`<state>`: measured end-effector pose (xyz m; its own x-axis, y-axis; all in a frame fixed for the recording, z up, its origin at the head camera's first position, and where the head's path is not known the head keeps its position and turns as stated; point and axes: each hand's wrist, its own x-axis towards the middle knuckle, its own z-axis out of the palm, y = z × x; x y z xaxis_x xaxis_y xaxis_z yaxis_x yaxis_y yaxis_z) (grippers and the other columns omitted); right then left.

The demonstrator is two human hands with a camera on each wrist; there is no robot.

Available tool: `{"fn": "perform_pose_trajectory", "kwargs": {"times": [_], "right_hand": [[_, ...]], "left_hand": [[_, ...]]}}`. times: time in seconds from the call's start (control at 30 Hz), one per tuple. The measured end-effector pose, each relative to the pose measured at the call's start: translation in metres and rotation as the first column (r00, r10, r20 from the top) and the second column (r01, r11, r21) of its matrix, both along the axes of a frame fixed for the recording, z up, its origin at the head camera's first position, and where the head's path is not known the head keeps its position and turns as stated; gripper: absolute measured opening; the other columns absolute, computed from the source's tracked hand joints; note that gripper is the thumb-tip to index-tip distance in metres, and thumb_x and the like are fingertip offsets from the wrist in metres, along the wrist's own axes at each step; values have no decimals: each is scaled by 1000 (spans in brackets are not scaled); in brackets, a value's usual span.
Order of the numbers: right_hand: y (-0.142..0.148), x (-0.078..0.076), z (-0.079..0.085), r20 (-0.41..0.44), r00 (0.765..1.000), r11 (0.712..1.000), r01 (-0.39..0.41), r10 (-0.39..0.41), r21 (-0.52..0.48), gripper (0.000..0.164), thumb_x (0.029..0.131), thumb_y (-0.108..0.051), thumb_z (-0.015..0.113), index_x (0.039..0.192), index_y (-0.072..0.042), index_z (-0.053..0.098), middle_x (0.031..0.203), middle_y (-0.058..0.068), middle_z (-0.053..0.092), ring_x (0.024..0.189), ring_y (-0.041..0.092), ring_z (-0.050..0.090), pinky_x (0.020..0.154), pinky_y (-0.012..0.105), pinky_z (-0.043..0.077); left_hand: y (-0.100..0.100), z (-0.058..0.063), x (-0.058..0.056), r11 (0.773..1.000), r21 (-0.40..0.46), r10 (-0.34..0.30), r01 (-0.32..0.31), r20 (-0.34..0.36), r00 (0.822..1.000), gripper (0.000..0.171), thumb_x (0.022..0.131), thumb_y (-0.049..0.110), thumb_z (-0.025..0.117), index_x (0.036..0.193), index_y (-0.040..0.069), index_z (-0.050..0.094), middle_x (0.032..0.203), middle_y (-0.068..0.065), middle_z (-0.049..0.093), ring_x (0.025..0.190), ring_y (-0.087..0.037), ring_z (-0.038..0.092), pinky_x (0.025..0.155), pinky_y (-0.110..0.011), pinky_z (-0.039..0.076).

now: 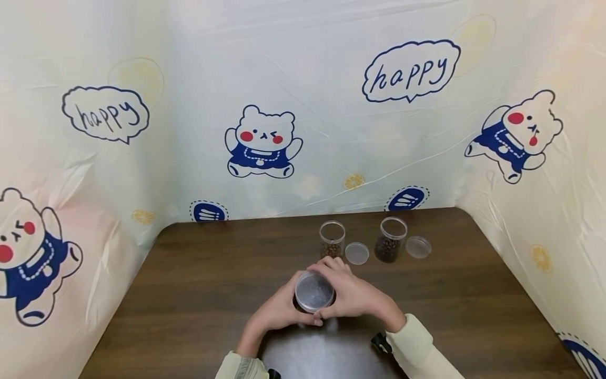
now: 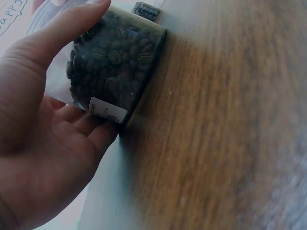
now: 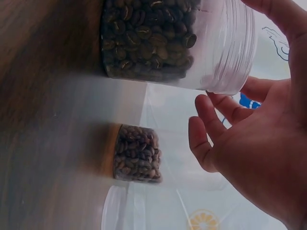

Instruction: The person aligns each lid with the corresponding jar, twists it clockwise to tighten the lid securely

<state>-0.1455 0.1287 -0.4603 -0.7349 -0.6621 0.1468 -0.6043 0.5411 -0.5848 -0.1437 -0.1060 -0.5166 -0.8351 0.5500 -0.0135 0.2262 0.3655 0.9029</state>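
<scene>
A clear jar of dark coffee beans (image 2: 115, 57) stands upright on the table between my two hands, its lid (image 1: 314, 291) on top. My left hand (image 1: 281, 306) grips the jar's side, thumb on the near side and fingers behind; a small barcode label (image 2: 108, 110) shows low on the wall. Around the lid's rim curl the thumb and fingers of my right hand (image 1: 354, 293), and its lower fingers hang loosely bent beside the jar in the right wrist view.
Two lidless jars with brown beans, a left one (image 1: 333, 248) and a right one (image 1: 388, 247), stand farther back. Next to each lies a clear lid, one between them (image 1: 357, 253) and one at the right (image 1: 418, 247). Printed cloth (image 1: 322, 131) hangs around the wooden table (image 1: 227, 258).
</scene>
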Motion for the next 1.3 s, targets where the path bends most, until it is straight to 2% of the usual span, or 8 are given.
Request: {"fn": "perform_pose_trajectory", "kwargs": {"times": [0.3,0.5,0.57,0.7,0.83,0.97,1.07,1.3], "right_hand": [[-12,12,4,-102,983,982,160,-150,98,82,73,-47,92,138,-8,59,121,5,57,106,18,43,91,39,37],[-28,26,6,-314,907,903,359,-279,237,90,72,-78,80,120,-5,61,107,9,58,98,27,51,87,45,46],[-29,28,8,-315,903,889,378,-293,257,95,71,-84,76,119,-4,61,107,12,59,99,30,53,86,47,47],[-19,25,14,-97,955,933,293,-279,209,107,73,-81,78,141,-2,55,127,17,59,116,34,52,95,54,45],[-1,17,21,93,986,989,134,-140,63,103,81,-63,84,158,-10,42,153,13,49,138,33,47,110,58,43],[11,9,18,109,993,999,-31,35,-40,87,88,-48,84,159,-17,45,163,4,44,148,26,46,116,49,46],[13,4,14,90,990,993,-100,105,-57,79,90,-42,83,157,-17,48,164,4,46,150,25,47,118,47,45],[10,1,6,79,995,996,-57,63,-76,78,85,-34,89,152,-14,54,157,1,55,145,22,52,115,44,48]], "left_hand": [[-1,0,-1,1000,-5,-18,18,-6,1000,97,74,38,98,152,27,40,146,8,57,126,-15,60,107,-31,49],[-3,0,0,1000,-8,-18,18,-10,1000,99,74,41,97,153,27,39,144,5,59,124,-15,62,105,-30,51],[-4,0,0,1000,-4,-13,13,-9,1000,100,73,41,98,153,28,40,142,5,61,122,-15,63,104,-31,51],[-4,-1,-1,1000,6,-13,13,7,1000,98,74,40,97,153,29,40,142,7,61,123,-15,63,105,-31,50],[-2,-2,0,1000,-2,-14,14,-1,1000,95,75,39,97,151,30,41,143,9,59,126,-14,61,108,-31,48],[-1,-2,2,1000,-24,7,-8,-29,1000,96,71,42,99,149,35,42,141,11,59,127,-13,60,109,-30,47],[-1,-1,3,1000,-26,14,-16,-40,999,97,69,42,100,148,39,42,142,11,59,127,-13,60,110,-29,47],[0,0,2,1000,-10,3,-3,-31,1000,100,69,43,100,149,39,41,145,11,57,130,-14,58,112,-30,45]]}}
